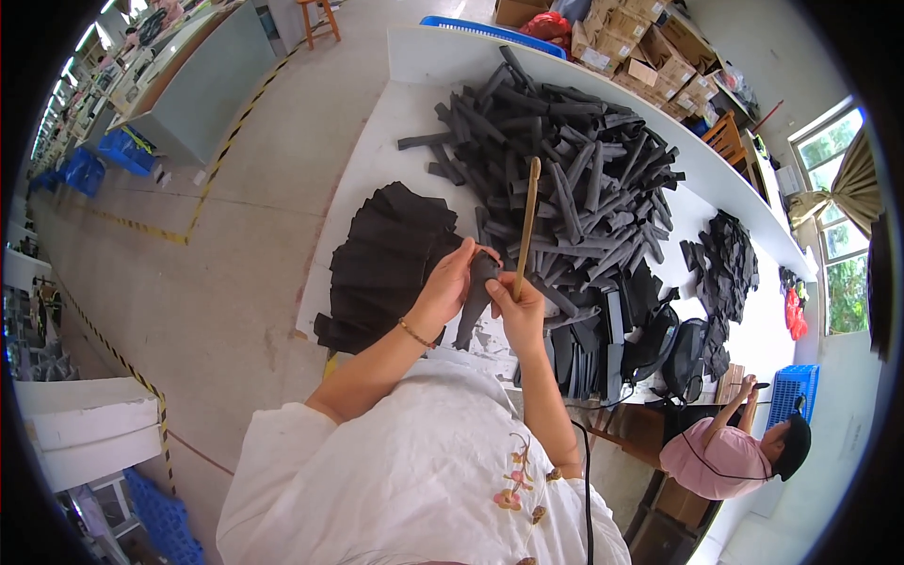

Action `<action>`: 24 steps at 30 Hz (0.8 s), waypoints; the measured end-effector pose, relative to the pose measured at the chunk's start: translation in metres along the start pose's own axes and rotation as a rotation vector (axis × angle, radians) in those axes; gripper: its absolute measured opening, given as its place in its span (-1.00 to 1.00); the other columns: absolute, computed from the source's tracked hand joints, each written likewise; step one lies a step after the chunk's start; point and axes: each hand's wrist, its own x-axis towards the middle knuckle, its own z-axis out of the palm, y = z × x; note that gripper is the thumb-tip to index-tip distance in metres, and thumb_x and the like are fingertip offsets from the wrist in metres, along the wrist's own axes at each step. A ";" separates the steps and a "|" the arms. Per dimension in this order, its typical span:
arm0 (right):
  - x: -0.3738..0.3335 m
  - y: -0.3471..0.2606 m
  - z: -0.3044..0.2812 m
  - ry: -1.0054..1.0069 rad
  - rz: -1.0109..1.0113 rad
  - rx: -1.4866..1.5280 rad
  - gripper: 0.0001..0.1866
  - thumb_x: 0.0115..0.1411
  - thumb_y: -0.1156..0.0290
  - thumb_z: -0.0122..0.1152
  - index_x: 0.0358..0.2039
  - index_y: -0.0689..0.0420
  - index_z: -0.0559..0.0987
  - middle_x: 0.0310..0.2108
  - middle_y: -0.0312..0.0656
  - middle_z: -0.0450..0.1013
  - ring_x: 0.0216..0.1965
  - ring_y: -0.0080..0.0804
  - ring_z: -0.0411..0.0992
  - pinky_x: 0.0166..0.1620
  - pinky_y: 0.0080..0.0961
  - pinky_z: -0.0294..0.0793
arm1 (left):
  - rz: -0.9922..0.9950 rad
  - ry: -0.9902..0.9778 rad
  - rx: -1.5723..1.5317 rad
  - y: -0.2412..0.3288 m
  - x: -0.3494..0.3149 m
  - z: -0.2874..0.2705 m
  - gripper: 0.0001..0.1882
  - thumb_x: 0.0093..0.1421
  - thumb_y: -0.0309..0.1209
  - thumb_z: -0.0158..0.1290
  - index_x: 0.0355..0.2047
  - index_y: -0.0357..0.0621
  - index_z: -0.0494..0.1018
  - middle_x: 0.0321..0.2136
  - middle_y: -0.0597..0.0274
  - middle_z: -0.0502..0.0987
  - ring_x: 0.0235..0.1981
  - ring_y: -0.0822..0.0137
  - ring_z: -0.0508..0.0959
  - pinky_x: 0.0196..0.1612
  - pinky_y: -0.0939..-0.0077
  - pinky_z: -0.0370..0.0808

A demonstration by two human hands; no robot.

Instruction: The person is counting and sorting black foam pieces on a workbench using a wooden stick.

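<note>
My left hand grips the top of a dark grey rolled foam piece that hangs down between both hands. My right hand holds a long wooden stick upright, its lower end at the foam piece and its tip pointing away over the table. Just beyond my hands, on the white table, lies a big heap of dark foam tubes. A fanned stack of flat black sheets lies to the left of my left hand.
More black pieces are piled at the table's far right, flat black stacks lie by my right arm. Another person in pink works at the right. Cardboard boxes stand behind the table; blue crates and a concrete floor surround it.
</note>
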 end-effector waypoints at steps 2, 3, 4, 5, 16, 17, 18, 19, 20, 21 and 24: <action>-0.001 0.000 0.004 0.076 -0.053 -0.002 -0.87 0.15 0.49 0.25 -0.32 0.25 0.51 -0.59 -0.38 0.40 -0.64 -0.68 0.30 -0.58 -0.74 0.21 | -0.029 -0.008 0.010 -0.005 -0.007 0.008 -0.68 0.28 -0.15 -0.01 -0.24 -0.20 0.41 -0.37 0.25 0.50 -0.46 0.43 0.53 -0.48 0.48 0.50; 0.002 0.002 0.002 0.070 -0.047 -0.004 -0.87 0.15 0.49 0.25 -0.32 0.25 0.51 -0.59 -0.38 0.40 -0.64 -0.68 0.30 -0.58 -0.74 0.21 | 0.038 -0.058 0.417 -0.014 -0.012 0.003 -0.65 0.29 -0.13 -0.04 -0.25 -0.21 0.41 -0.41 0.25 0.50 -0.51 0.44 0.52 -0.50 0.52 0.49; 0.008 0.005 -0.004 0.173 -0.122 -0.052 -0.88 0.16 0.49 0.24 -0.33 0.25 0.51 -0.60 -0.38 0.38 -0.65 -0.68 0.29 -0.57 -0.73 0.23 | 0.104 -0.105 0.824 -0.020 -0.015 -0.003 -0.63 0.31 -0.11 -0.07 -0.26 -0.23 0.40 -0.45 0.25 0.49 -0.55 0.45 0.51 -0.52 0.56 0.48; 0.014 0.005 -0.012 0.274 -0.196 -0.101 -0.89 0.17 0.49 0.23 -0.34 0.25 0.51 -0.60 -0.38 0.37 -0.66 -0.68 0.28 -0.57 -0.72 0.25 | -0.221 -0.154 0.771 -0.024 -0.016 -0.014 -0.62 0.33 -0.12 -0.13 -0.29 -0.25 0.41 -0.57 0.29 0.45 -0.66 0.50 0.44 -0.58 0.65 0.38; 0.096 -0.071 -0.136 0.600 -0.339 -0.832 -0.63 0.25 0.19 0.13 -0.14 0.27 0.46 -0.52 -0.24 0.43 -0.54 -0.52 0.33 -0.41 -0.53 0.35 | 0.530 0.376 1.500 0.003 -0.047 -0.095 -0.80 0.02 -0.44 0.22 -0.37 -0.14 0.43 -0.52 0.28 0.45 -0.55 0.36 0.46 -0.45 0.49 0.43; 0.085 -0.059 -0.123 0.461 -0.175 -0.775 -0.66 0.27 0.20 0.10 -0.14 0.24 0.46 -0.54 -0.24 0.41 -0.52 -0.51 0.33 -0.38 -0.51 0.36 | 0.615 0.393 1.708 0.017 -0.049 -0.112 -0.77 -0.05 -0.45 0.25 -0.38 -0.12 0.44 -0.44 0.27 0.46 -0.42 0.28 0.46 -0.35 0.42 0.43; 0.069 -0.047 -0.103 0.324 -0.012 -0.718 -0.70 0.28 0.22 0.07 -0.15 0.20 0.47 -0.56 -0.25 0.39 -0.49 -0.50 0.33 -0.35 -0.48 0.36 | 0.698 0.406 1.915 0.024 -0.049 -0.131 -0.73 -0.12 -0.46 0.28 -0.39 -0.10 0.45 -0.36 0.26 0.46 -0.29 0.21 0.47 -0.25 0.34 0.44; 0.055 -0.027 -0.093 0.193 -0.002 -0.736 -0.75 0.27 0.26 0.07 -0.17 0.17 0.49 -0.56 -0.23 0.40 -0.50 -0.45 0.36 -0.36 -0.47 0.37 | 0.590 0.420 1.920 0.024 -0.048 -0.146 -0.74 -0.18 -0.43 0.30 -0.45 -0.04 0.46 -0.32 0.33 0.43 -0.15 0.17 0.41 -0.14 0.31 0.35; 0.039 -0.003 -0.085 0.064 0.014 -0.751 -0.80 0.26 0.31 0.07 -0.19 0.13 0.50 -0.56 -0.20 0.41 -0.51 -0.40 0.38 -0.37 -0.45 0.37 | 0.585 0.427 1.919 0.023 -0.048 -0.161 -0.74 -0.18 -0.43 0.30 -0.45 -0.04 0.46 -0.32 0.33 0.43 -0.15 0.17 0.41 -0.14 0.31 0.35; 0.024 0.015 -0.076 -0.011 -0.084 -0.841 -0.83 0.24 0.33 0.09 -0.21 0.11 0.52 -0.54 -0.18 0.42 -0.50 -0.31 0.41 -0.39 -0.42 0.38 | 0.608 0.371 1.924 0.024 -0.048 -0.175 -0.76 -0.17 -0.43 0.29 -0.47 -0.06 0.46 -0.34 0.33 0.44 -0.17 0.18 0.42 -0.15 0.30 0.35; 0.002 0.032 -0.063 -0.141 -0.312 -1.026 -0.86 0.18 0.38 0.14 -0.24 0.07 0.55 -0.52 -0.16 0.42 -0.47 -0.24 0.44 -0.39 -0.39 0.40 | 0.600 0.326 1.836 0.035 -0.045 -0.186 -0.82 -0.14 -0.45 0.26 -0.52 -0.08 0.46 -0.37 0.33 0.47 -0.19 0.19 0.44 -0.15 0.30 0.35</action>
